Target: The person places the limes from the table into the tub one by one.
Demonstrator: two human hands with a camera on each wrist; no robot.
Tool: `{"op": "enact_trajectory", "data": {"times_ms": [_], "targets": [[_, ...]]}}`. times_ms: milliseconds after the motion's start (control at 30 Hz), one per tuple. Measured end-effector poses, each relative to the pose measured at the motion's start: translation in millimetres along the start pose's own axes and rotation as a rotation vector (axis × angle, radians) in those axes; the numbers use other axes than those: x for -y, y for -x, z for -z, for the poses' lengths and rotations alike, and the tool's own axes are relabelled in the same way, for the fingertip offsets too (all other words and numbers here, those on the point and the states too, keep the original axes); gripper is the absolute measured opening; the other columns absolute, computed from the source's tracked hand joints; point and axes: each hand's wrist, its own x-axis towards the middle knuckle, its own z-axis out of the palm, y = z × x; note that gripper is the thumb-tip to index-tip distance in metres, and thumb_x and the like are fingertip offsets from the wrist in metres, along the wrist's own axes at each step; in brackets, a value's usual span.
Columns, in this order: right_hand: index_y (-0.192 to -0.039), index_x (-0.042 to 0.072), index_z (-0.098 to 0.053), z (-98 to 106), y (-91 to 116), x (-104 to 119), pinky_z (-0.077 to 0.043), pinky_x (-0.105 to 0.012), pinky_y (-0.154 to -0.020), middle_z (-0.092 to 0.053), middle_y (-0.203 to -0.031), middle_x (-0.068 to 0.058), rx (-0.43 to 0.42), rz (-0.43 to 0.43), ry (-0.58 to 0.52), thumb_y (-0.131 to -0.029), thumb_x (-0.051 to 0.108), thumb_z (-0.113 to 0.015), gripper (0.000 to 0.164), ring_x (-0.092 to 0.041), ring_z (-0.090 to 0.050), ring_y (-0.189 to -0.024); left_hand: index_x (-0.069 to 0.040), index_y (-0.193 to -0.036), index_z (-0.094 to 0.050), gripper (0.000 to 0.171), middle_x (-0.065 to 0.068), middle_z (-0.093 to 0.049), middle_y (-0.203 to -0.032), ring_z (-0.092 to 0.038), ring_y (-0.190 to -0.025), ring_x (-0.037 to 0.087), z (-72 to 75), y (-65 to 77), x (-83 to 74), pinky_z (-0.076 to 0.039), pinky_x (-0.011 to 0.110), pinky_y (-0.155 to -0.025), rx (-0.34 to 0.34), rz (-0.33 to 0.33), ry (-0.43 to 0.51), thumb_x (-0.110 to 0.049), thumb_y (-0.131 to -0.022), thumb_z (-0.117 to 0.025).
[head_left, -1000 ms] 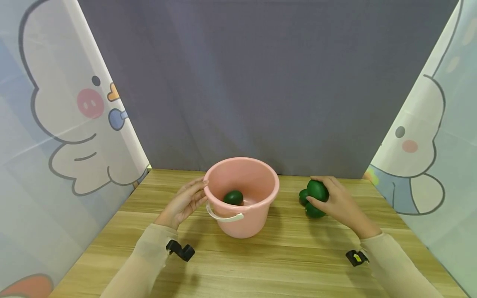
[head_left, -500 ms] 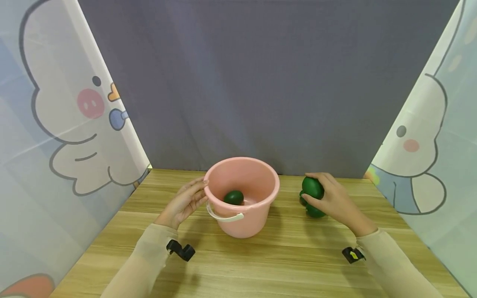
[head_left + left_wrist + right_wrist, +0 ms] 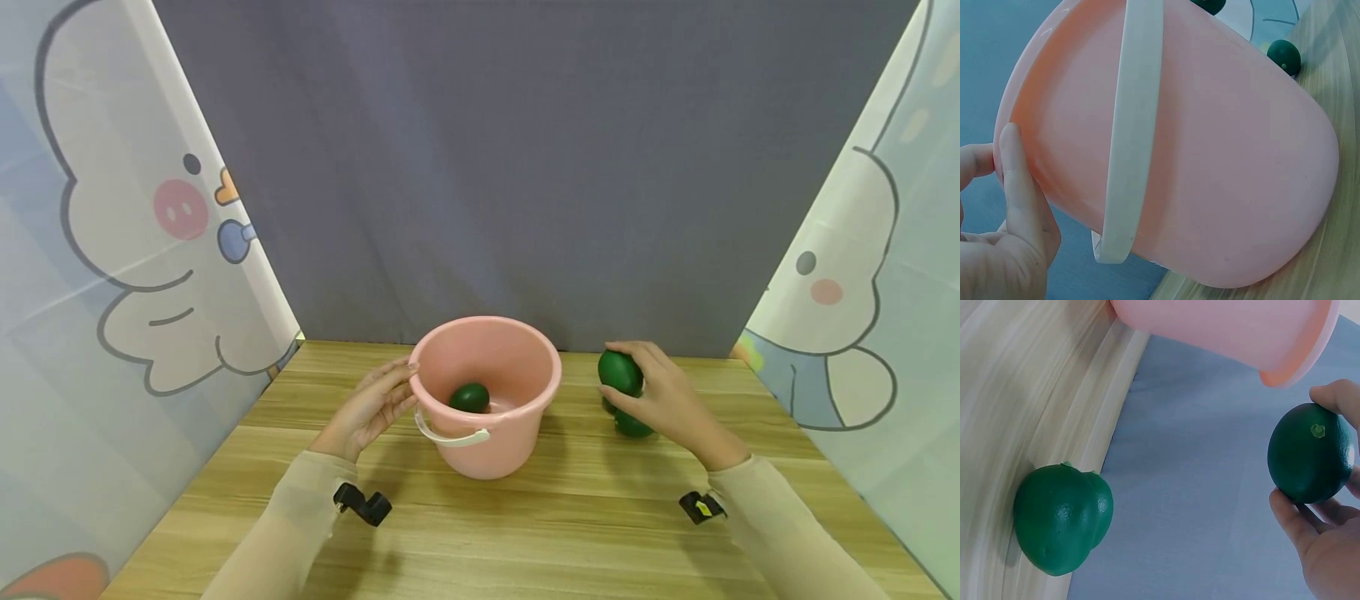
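A pink bucket (image 3: pixel 487 442) stands upright mid-table with one dark green avocado (image 3: pixel 470 397) inside. My left hand (image 3: pixel 372 408) holds its left rim; in the left wrist view, fingertips (image 3: pixel 1012 140) lie against the outside just under the rim. To the right, my right hand (image 3: pixel 663 396) grips another avocado (image 3: pixel 619 372) between thumb and fingers. That avocado (image 3: pixel 1307 453) is off the table in the right wrist view, its stem end showing. Below it, two more avocados (image 3: pixel 1054 519) sit side by side on the table, one partly hidden by the other.
The bucket's white handle (image 3: pixel 450 437) hangs down at its front left. A wooden table (image 3: pixel 480 533) carries everything. A grey curtain (image 3: pixel 480 183) closes off the back, and printed cloth walls (image 3: pixel 892 275) flank both sides.
My right hand has moved a little left and upward with the avocado it grips. The bucket and my left hand have stayed put.
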Motion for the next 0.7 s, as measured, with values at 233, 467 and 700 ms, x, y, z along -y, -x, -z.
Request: {"op": "enact_trajectory", "data": {"times_ms": [233, 467, 700], "targets": [[-0.138, 0.007, -0.055, -2, -4, 3, -0.062, -0.05, -0.073, -0.054, -0.131, -0.017, -0.012, 0.02, -0.021, -0.083, 0.015, -0.084, 0.063, -0.035, -0.058, -0.109, 0.0, -0.151, -0.033, 0.052, 0.009, -0.055, -0.122, -0.065, -0.084, 0.006, -0.1, 0.5, -0.2, -0.058, 0.014, -0.077, -0.001, -0.002, 0.004, -0.012, -0.105, -0.054], [-0.137, 0.006, -0.056, -5, -9, 7, -0.062, -0.048, -0.075, -0.054, -0.132, -0.016, -0.024, 0.046, -0.038, -0.083, 0.017, -0.084, 0.062, -0.033, -0.058, -0.111, 0.0, -0.151, -0.034, 0.051, 0.009, -0.054, -0.122, -0.064, -0.083, 0.007, 0.1, 0.6, -0.1, -0.058, 0.014, -0.077, 0.001, -0.003, 0.005, -0.012, -0.105, -0.054], [-0.137, 0.005, -0.056, -6, -12, 8, -0.061, -0.049, -0.077, -0.054, -0.132, -0.016, -0.037, 0.064, -0.044, -0.082, 0.016, -0.085, 0.063, -0.032, -0.056, -0.115, 0.0, -0.15, -0.035, 0.051, 0.009, -0.053, -0.123, -0.064, -0.084, 0.007, 0.4, 0.2, 0.2, -0.058, 0.014, -0.077, -0.003, -0.004, 0.001, -0.012, -0.105, -0.055]]}}
